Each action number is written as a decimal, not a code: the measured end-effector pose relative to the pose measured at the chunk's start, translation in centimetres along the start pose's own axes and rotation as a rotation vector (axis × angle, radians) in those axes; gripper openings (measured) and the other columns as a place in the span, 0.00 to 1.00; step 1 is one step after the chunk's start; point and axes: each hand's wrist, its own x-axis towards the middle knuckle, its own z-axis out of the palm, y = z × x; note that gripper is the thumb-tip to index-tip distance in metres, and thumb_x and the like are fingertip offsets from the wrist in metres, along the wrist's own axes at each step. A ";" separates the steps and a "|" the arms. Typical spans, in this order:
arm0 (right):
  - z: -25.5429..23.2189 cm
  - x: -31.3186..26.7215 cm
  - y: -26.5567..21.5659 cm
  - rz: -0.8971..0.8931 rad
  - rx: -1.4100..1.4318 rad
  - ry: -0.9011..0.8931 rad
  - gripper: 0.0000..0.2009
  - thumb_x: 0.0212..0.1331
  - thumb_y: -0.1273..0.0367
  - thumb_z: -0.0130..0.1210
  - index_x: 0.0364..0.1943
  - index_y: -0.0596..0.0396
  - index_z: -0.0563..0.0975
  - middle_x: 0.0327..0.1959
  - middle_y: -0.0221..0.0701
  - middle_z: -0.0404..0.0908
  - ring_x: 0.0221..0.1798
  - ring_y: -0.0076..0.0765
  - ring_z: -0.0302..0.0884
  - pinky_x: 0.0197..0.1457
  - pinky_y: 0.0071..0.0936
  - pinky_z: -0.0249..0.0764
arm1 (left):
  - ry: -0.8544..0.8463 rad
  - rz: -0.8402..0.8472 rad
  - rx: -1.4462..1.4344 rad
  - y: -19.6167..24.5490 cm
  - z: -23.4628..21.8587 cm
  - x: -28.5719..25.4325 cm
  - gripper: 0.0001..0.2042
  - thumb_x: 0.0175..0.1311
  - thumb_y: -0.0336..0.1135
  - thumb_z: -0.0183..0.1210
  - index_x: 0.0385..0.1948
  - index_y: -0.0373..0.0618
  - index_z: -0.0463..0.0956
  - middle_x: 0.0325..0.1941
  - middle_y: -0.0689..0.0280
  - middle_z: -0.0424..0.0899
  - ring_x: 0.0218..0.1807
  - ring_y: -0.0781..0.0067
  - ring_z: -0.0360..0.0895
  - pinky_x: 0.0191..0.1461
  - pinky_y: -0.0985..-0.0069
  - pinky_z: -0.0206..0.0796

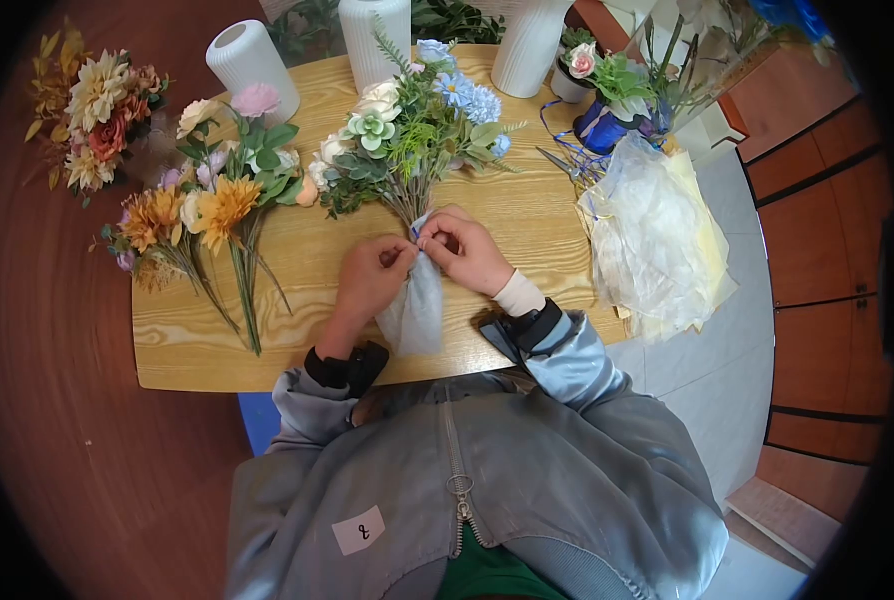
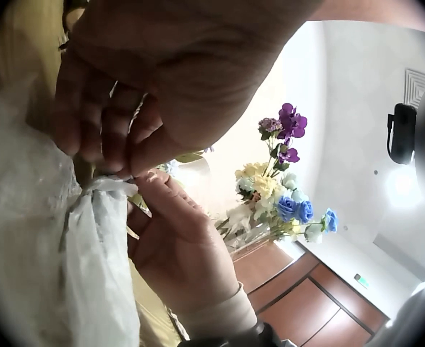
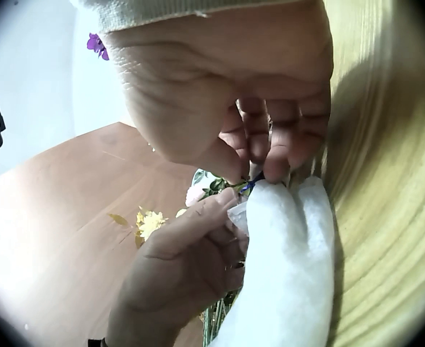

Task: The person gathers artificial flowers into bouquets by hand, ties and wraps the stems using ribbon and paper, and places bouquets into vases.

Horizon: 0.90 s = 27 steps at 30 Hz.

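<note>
A bouquet (image 1: 412, 145) of blue and white flowers with greenery lies on the table, its stems pointing toward me. White wrapping paper (image 1: 412, 315) covers the lower stems and gathers in at the neck. At that neck a thin blue ribbon (image 3: 251, 185) shows between the fingertips. My left hand (image 1: 370, 277) pinches at it from the left, thumb against forefinger. Opposite, my right hand (image 1: 475, 262) pinches the ribbon too, fingertips almost meeting the left ones. In the left wrist view the gathered paper (image 2: 100, 238) hangs just below both hands.
Loose flower stems (image 1: 237, 215) lie on the table's left. White ribbed vases (image 1: 254, 65) stand along the back. To the right are sheets of wrapping paper (image 1: 657, 240), scissors (image 1: 559, 163) and a blue ribbon spool (image 1: 599, 128). The table (image 1: 202, 355) has its front edge at my waist.
</note>
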 end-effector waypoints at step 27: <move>0.4 -0.4 -2.9 0.167 0.493 0.094 0.06 0.56 0.71 0.47 0.35 0.59 0.70 0.22 0.24 0.70 0.20 0.15 0.64 0.24 0.13 0.61 | -0.109 -0.178 -0.323 -0.3 0.7 -1.1 0.10 0.56 0.34 0.53 0.36 0.40 0.71 0.26 0.68 0.75 0.21 0.81 0.69 0.23 0.82 0.61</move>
